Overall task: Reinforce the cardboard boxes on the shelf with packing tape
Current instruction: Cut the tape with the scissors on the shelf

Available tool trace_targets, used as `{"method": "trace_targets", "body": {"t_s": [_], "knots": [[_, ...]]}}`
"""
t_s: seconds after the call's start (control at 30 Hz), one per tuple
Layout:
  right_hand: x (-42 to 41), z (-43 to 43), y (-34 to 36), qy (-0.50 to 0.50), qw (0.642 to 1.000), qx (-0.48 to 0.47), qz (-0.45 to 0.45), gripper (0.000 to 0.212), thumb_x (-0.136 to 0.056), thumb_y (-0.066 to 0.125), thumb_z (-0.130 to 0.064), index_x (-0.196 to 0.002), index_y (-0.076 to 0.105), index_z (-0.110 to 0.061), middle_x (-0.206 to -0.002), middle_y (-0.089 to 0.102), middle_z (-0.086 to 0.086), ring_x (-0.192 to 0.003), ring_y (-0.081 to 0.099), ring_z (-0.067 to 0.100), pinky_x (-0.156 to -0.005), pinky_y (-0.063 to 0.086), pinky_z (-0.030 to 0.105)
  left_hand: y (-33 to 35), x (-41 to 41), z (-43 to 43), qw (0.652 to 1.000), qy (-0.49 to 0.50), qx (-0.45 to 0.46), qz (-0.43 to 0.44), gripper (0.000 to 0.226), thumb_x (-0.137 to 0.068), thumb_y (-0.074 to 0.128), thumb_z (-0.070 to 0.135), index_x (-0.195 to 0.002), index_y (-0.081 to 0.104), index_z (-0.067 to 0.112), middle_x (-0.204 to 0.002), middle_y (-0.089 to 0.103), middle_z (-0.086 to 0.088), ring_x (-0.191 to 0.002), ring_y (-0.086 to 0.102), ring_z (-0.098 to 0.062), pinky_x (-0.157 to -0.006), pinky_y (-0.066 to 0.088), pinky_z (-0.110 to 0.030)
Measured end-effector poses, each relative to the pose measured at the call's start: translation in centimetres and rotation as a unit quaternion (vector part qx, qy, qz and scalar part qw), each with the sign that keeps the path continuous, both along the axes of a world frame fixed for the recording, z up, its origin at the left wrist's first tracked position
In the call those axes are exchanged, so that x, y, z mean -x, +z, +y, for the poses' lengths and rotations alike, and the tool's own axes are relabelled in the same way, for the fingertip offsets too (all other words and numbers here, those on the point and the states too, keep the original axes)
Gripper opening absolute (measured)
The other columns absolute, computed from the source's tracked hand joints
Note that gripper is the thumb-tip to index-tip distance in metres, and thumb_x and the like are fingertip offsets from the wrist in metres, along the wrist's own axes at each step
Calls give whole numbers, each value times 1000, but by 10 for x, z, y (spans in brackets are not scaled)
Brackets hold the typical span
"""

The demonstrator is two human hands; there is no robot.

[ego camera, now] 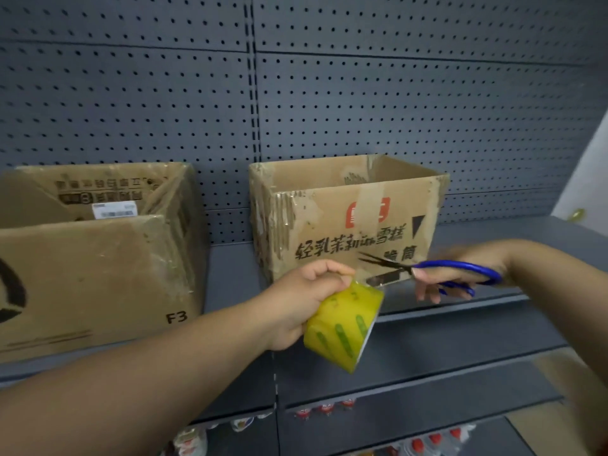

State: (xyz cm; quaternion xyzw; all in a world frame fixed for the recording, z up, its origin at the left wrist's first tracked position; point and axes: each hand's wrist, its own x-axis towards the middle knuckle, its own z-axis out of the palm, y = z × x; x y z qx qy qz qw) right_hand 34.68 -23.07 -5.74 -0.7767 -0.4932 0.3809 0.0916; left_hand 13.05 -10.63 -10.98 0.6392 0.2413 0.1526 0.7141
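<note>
Back panel: I see a dark blue-grey perforated metal pegboard (394, 110) across the whole upper view, built in sections with horizontal seams.
Upright: a slotted vertical post (254, 93) divides the panel left of centre.
Shelf: the top shelf (227, 274) is the same grey metal, with a matte finish.
Lower tiers: more grey shelves (427, 366) step out below, and the lower ones carry small red-and-white packets (324, 408), too blurred for me to read.
Wall: a pale wall (589, 179) shows at the right edge.
Light: even and soft from where I watch, with a faint sheen along the shelf edges.
</note>
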Motion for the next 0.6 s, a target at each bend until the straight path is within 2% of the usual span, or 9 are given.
{"method": "trace_targets", "body": {"t_s": [0.07,0.13,0.2,0.33,0.47,0.53,0.6], "knots": [[-34,-25,0,-103,994,-37,-22,78,-58,63,-75,-91,65,-5,-70,54,4,-51,40,14,-49,35,25,7,-30,-12,1000,-17,-14,-18,13,-91,56,13,-101,63,17,-89,62,-6,-79,57,-18,-67,47,-26],[-67,-44,-3,-211,974,-66,-41,47,-76,68,-49,-80,61,-2,-64,45,8,-48,38,16,-46,32,25,13,-64,-24,999,-33,-18,-38,11,-89,59,14,-99,62,19,-90,61,-6,-76,56,-17,-65,46,-26],[-100,-57,-8,-275,951,-73,-122,34,-83,67,-33,-68,55,-4,-60,46,11,-48,41,19,-48,34,23,18,-101,-35,997,-58,-19,-47,20,-85,65,12,-103,60,17,-94,62,-6,-76,59,-16,-67,49,-27],[-153,-65,-18,-316,920,-25,-232,33,-84,63,-32,-68,53,-5,-67,53,10,-55,47,16,-50,35,23,22,-172,-57,994,-93,-20,-48,53,-79,68,-2,-125,47,12,-112,62,-11,-90,61,-20,-72,52,-31],[-200,-62,-44,-310,902,-1,-301,47,-77,70,-46,-64,43,-11,-64,43,3,-55,40,12,-46,30,24,15,-235,-66,993,-91,-41,-54,69,-79,65,-6,-138,37,16,-127,58,-12,-106,58,-22,-83,50,-34],[-224,-58,-60,-334,895,-39,-293,46,-76,71,-46,-79,49,-5,-70,46,4,-61,45,16,-46,31,26,10,-260,-67,993,-87,-55,-58,76,-79,65,-6,-143,31,17,-131,56,-11,-110,57,-21,-84,51,-33],[-244,-53,-72,-361,892,-60,-265,53,-79,69,-40,-104,49,2,-90,57,12,-76,50,22,-56,36,28,6,-279,-65,993,-78,-70,-56,80,-80,66,-5,-145,27,19,-133,55,-8,-111,57,-19,-86,51,-32]]}}
